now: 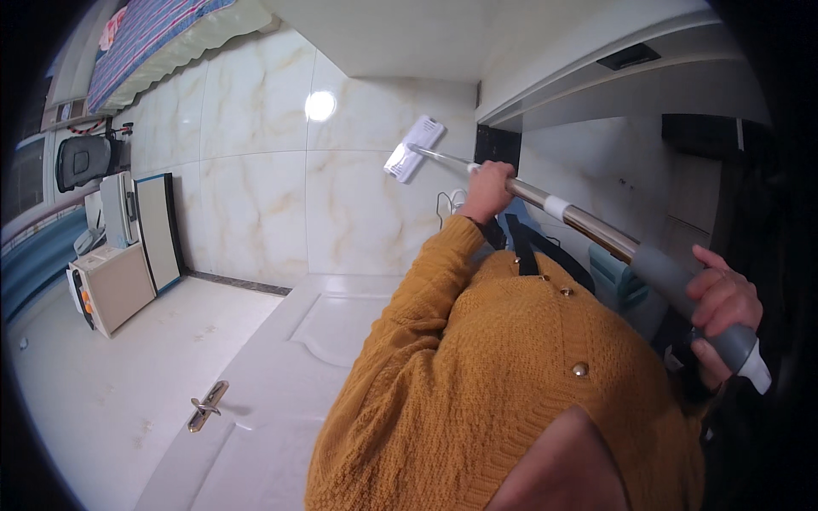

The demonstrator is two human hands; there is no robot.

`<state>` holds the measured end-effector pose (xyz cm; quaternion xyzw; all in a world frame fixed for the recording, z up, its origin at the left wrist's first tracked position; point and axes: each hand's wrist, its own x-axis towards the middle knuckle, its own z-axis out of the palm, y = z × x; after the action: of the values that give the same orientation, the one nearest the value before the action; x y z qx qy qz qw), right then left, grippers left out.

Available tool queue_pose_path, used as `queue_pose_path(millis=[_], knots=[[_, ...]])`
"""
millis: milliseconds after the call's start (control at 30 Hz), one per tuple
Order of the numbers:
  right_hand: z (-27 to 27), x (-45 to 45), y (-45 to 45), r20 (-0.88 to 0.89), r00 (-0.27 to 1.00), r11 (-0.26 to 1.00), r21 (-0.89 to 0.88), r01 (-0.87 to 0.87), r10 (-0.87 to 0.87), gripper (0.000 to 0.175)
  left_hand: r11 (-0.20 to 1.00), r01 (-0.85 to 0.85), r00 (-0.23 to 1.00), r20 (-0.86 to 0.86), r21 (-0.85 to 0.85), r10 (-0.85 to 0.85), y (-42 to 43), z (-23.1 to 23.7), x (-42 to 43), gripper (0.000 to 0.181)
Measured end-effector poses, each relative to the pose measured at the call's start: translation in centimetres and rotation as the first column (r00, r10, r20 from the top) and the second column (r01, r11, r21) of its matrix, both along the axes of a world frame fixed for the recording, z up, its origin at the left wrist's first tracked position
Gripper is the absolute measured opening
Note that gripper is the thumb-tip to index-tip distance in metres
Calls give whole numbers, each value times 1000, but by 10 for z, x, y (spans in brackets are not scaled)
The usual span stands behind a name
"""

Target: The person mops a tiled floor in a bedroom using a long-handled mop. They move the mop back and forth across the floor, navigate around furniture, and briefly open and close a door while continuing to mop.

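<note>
A flat mop with a metal pole (pixel 604 233) slants across the view from the lower right to the upper middle. My left hand (pixel 489 190) is closed around the pole's lower, thinner part. Near the top end, my right hand (pixel 725 313) grips the grey handle sleeve, whose white end cap (pixel 756 373) sticks out beyond it. The white rectangular mop head (pixel 415 148) lies on the marbled floor tiles (pixel 255 121), to the left of a dark threshold (pixel 498 144).
A white door (pixel 255 409) with a metal lever handle (pixel 206 407) stands at the lower left. Beyond it are a low cabinet (pixel 118 287) and a leaning panel (pixel 156 233). A bed with a striped cover (pixel 153 38) is at the upper left; a pale wall (pixel 396 38) borders the floor.
</note>
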<state>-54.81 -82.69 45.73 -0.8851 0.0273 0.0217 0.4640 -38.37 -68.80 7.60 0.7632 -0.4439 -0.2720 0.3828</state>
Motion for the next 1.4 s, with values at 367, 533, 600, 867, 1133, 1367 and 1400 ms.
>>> queue_pose_path(millis=[367,533,600,867,1133,1367,1400], knots=[[-138,80,49,229,969,931,364,-2,-88,22,953,-296,939,206,66,277,98,-73,135,13],[-170,94,65,247,969,917,390,-80,-20,21,956,-292,891,366,4,270,123,-82,138,15],[-171,84,69,241,970,942,324,-86,6,24,952,-303,897,329,-30,296,126,-88,126,17],[-147,-2,39,156,986,957,288,4,-51,17,965,-256,966,37,55,254,99,-109,44,15],[-103,-155,-34,4,999,958,286,31,-33,16,999,-20,995,102,45,15,14,-84,-116,10],[-52,-260,-91,68,997,989,148,11,-21,17,994,8,999,52,-110,-2,-76,-59,-251,19],[-45,-269,-97,60,998,992,128,-8,0,16,997,21,999,34,-80,-18,-83,-53,-261,17]])
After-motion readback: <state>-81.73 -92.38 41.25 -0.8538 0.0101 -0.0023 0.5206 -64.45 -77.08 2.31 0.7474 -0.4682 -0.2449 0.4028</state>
